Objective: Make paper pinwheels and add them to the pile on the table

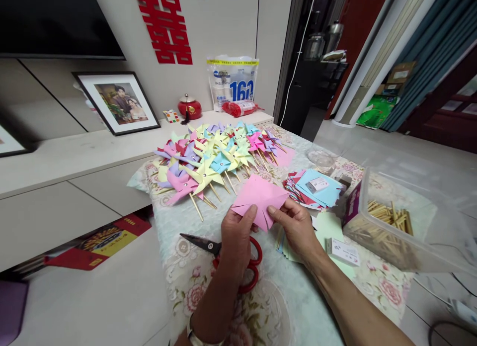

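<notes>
Between my two hands I hold a pink paper square (260, 194) with slits cut in from its corners. My left hand (238, 231) pinches its near left edge, thumb on top. On the near right side my right hand (294, 224) grips it the same way. Under my left wrist lie red-handled scissors (201, 242), blades pointing left, partly hidden by the hand. Just beyond the square is a pile of finished paper pinwheels (204, 174) in several colours on wooden sticks. To the right sit stacked blue and red paper sheets (323, 187) and pale green sheets (330, 226).
A clear plastic box (367, 221) of wooden sticks stands at the table's right. Small white boxes (345, 251) rest on the paper stacks. Behind the flowered tablecloth (194, 291), a white cabinet (74, 159) carries a framed photo (119, 102), a red jar (190, 109) and a bag of cups (231, 85).
</notes>
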### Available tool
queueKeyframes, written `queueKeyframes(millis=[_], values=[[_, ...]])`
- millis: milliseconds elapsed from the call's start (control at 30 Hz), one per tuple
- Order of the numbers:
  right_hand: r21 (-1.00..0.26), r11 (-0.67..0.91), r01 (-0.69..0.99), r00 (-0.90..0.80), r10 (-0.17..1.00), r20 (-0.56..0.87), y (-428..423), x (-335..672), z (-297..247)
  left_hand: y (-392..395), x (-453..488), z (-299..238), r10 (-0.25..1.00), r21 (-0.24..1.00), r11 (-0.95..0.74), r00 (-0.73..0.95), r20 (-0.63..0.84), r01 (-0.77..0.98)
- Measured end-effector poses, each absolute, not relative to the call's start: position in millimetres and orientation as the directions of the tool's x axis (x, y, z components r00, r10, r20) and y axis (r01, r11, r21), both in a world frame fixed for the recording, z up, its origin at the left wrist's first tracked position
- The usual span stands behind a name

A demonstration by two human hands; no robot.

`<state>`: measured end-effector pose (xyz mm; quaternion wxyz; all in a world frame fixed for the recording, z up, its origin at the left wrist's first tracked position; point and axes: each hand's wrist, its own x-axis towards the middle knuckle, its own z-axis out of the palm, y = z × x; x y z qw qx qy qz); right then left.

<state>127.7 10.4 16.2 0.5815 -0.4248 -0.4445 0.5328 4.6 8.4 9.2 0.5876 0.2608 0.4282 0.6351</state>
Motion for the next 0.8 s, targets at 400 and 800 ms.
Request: queueKeyframes(millis=[400, 800], values=[[-0.84, 0.34, 0.423, 0.214, 0.863, 0.457, 5, 137, 18, -2, 6, 9, 0.924, 0.982, -0.186, -0.344, 0.167, -0.021], [-0.524, 0.582, 0.622, -0.202, 0.766, 0.611, 3, 129, 19, -3, 9, 22, 0.999, 0.875, -0.024, -0.045, 0.003, -0.483]])
